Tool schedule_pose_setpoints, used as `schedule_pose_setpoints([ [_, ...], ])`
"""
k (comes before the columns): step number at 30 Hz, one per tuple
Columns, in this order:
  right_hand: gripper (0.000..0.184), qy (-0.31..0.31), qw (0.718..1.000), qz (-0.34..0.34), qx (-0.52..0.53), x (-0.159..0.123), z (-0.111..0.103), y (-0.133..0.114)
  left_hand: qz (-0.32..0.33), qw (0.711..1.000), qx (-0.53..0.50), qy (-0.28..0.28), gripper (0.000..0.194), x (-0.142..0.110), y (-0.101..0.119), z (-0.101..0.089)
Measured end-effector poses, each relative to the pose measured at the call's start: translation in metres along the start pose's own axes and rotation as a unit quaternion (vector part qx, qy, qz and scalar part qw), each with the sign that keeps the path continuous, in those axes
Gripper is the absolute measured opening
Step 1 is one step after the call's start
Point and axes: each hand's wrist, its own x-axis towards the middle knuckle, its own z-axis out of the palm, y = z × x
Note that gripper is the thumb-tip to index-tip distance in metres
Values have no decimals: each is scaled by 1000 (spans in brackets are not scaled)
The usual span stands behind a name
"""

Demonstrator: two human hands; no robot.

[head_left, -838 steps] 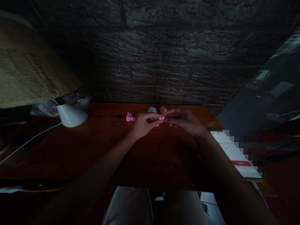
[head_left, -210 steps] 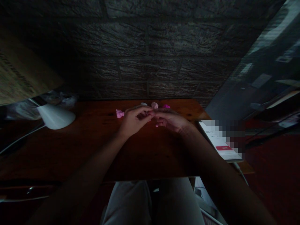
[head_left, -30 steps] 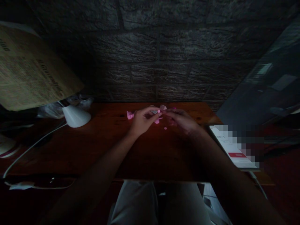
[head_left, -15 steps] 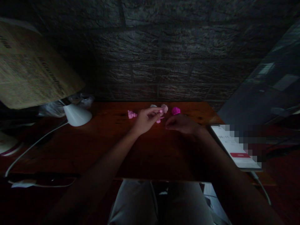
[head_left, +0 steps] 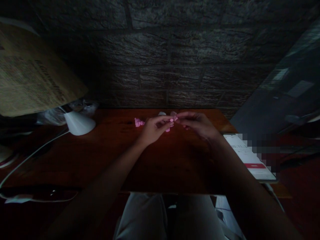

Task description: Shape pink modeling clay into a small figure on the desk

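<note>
Above the wooden table, my left hand (head_left: 153,129) pinches a small pink piece (head_left: 175,118) that looks soft, perhaps modelling clay. My right hand (head_left: 197,123) meets it from the other side, thumb and fingertips closed on the same piece. More pink material (head_left: 167,130) shows just below the left fingertips. Behind the hands lie a pale pink lump (head_left: 173,113) and a whitish lump (head_left: 162,113), both partly covered. To the left rests a crumpled-looking pink piece (head_left: 138,122). The bright magenta lump is mostly hidden behind my right hand.
A white lamp-like cone (head_left: 79,124) with a cable stands on the table (head_left: 105,150) at left, under a large brown printed paper shape (head_left: 37,73). Clear plastic (head_left: 86,106) lies behind it. At right is a lit phone (head_left: 250,156) with a cable; a stone-textured wall (head_left: 155,50) rises behind.
My right hand has risen toward my left and now touches the pink piece at the left fingertips. My left hand has hardly moved; the view has shifted slightly.
</note>
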Motion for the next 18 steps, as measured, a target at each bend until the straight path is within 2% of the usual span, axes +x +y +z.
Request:
schedule_pose_setpoints([
  [6, 34, -15, 1000, 7, 13, 1, 2, 1, 10, 1000, 27, 0, 20, 0, 1, 0],
  [18, 33, -8, 1000, 5, -4, 0, 1, 0, -3, 1000, 2, 2, 21, 0, 1, 1],
])
